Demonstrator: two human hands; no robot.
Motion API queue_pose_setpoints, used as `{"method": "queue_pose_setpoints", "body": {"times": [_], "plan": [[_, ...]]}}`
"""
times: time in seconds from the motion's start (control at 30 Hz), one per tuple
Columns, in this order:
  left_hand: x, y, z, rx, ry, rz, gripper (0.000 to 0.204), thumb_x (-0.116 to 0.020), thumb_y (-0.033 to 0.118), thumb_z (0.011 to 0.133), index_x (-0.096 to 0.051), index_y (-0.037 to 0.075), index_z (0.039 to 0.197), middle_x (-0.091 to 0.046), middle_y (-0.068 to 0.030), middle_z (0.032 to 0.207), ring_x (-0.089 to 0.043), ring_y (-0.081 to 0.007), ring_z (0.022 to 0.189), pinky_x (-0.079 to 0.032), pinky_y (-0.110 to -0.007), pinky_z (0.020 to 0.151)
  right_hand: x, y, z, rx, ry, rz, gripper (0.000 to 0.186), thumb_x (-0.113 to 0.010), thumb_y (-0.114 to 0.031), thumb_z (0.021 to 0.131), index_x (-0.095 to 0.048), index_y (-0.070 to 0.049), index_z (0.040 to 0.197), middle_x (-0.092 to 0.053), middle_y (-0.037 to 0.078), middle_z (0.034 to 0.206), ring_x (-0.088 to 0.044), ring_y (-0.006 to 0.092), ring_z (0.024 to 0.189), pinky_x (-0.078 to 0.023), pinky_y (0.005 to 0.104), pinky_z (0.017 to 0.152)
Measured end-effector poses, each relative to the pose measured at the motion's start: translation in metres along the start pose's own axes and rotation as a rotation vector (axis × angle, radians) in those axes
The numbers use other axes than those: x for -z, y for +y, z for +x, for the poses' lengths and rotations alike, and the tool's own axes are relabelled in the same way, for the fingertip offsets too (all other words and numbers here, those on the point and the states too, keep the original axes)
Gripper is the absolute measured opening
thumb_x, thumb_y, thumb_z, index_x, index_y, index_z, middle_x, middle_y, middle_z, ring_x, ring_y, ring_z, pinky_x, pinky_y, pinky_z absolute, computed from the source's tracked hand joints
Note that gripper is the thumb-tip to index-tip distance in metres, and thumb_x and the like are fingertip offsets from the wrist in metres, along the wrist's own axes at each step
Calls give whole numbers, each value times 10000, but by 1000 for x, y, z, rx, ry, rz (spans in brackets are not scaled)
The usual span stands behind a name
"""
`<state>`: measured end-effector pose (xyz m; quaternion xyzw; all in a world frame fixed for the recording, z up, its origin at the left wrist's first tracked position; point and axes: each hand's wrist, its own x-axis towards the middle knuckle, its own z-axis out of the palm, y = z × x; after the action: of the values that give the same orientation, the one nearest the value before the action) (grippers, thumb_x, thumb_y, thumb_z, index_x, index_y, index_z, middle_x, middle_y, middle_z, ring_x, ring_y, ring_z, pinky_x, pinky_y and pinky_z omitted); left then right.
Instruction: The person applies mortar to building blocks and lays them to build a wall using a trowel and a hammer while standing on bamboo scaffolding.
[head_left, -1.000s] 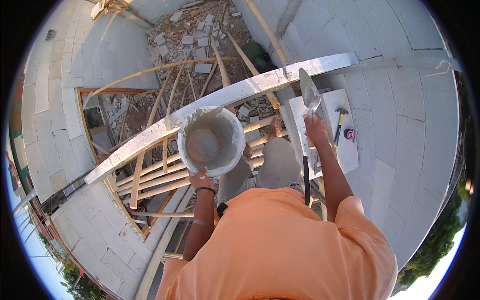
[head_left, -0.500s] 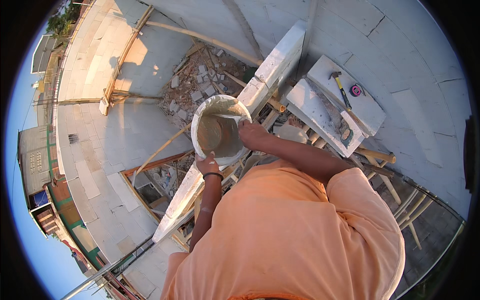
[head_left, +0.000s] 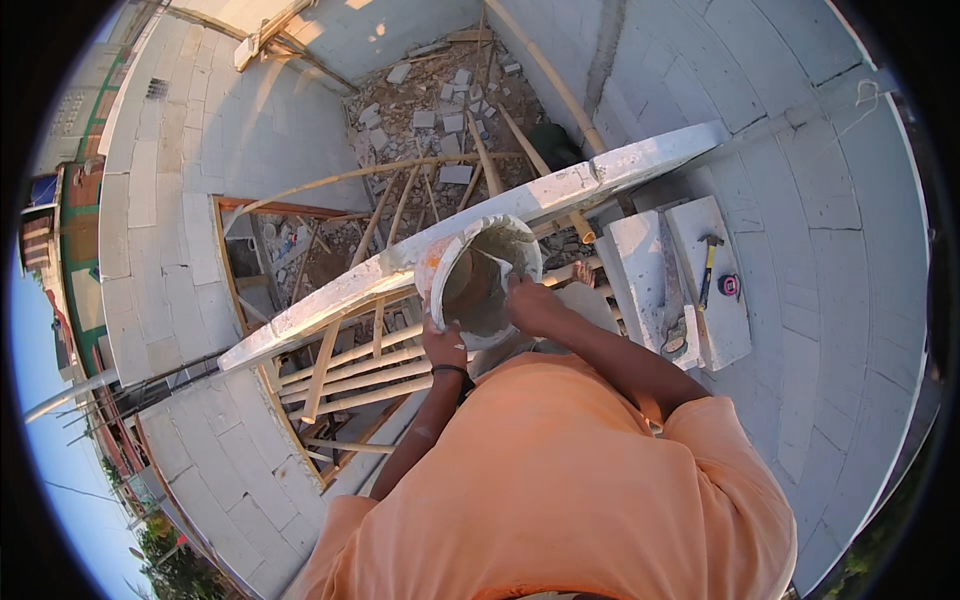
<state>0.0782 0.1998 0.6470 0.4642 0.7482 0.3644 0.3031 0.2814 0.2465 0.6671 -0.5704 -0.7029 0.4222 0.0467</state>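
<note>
A pale bucket (head_left: 432, 262), smeared with grey mortar, is held in front of my body with its mouth tipped up toward me. Wet mortar (head_left: 478, 290) coats its inside and bottom. My left hand (head_left: 445, 342) grips the bucket's near left side, fingers closed at its rim. At the right of the mouth, my right hand (head_left: 537, 305) is closed on a mortar-smeared hand tool (head_left: 497, 262). Only a pale strip of that tool shows inside the bucket; the fist hides its handle, and its exact kind cannot be made out.
A narrow block wall top (head_left: 350, 290) crosses beyond the bucket. To the right, a hammer (head_left: 709, 272), a pink tape measure (head_left: 729, 286) and a handsaw (head_left: 673, 300) lie on white blocks (head_left: 722, 335). Bamboo poles (head_left: 365, 372) lie below left; rubble (head_left: 425, 120) covers the floor beyond.
My view has turned, so the wall top lies more crosswise. The bucket has come nearer my body and tilted more; my right hand reaches further into its mouth.
</note>
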Motion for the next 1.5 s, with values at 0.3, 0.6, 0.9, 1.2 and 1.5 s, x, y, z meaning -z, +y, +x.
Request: {"method": "queue_pose_setpoints", "body": {"times": [0.3,0.6,0.9,1.2,1.5], "plan": [[-37,41,-25,464,150,-158,520,-561,42,770,-521,33,1289,-604,-265,1191,-585,-420,1095,-474,-447,933,39,35,1,298,-526,-397,314,-593,-198,875,-570,90,999,-631,303,934,-622,451,917,-506,520,785],[-79,67,-42,358,346,-238,532,-564,48,768,-519,41,1298,-563,-235,1248,-587,-407,1087,-476,-435,922,79,39,12,428,-186,-419,352,-547,-168,891,-459,97,1105,-506,356,1152,-593,505,928,-490,557,809],[-56,82,-23,392,451,-292,616,-559,36,764,-480,88,1372,-575,-235,1245,-581,-387,1124,-465,-411,940,107,24,25,653,-379,-429,410,-571,-182,875,-463,104,1148,-552,342,1086,-596,506,931,-503,543,795],[-18,87,-25,207,441,-296,653,-560,16,743,-491,107,1386,-526,-198,1368,-591,-351,1143,-470,-367,964,108,-6,20,559,-448,-480,416,-612,-212,868,-531,95,1137,-612,330,996,-610,486,951,-501,521,829],[33,59,39,159,373,-1022,525,-495,-95,707,-568,-14,1221,-652,-80,1049,-625,-180,918,-505,-296,828,112,-104,74,171,-244,305,330,-640,-178,864,-541,65,1064,-649,226,815,-666,274,660,-538,398,613]]}}
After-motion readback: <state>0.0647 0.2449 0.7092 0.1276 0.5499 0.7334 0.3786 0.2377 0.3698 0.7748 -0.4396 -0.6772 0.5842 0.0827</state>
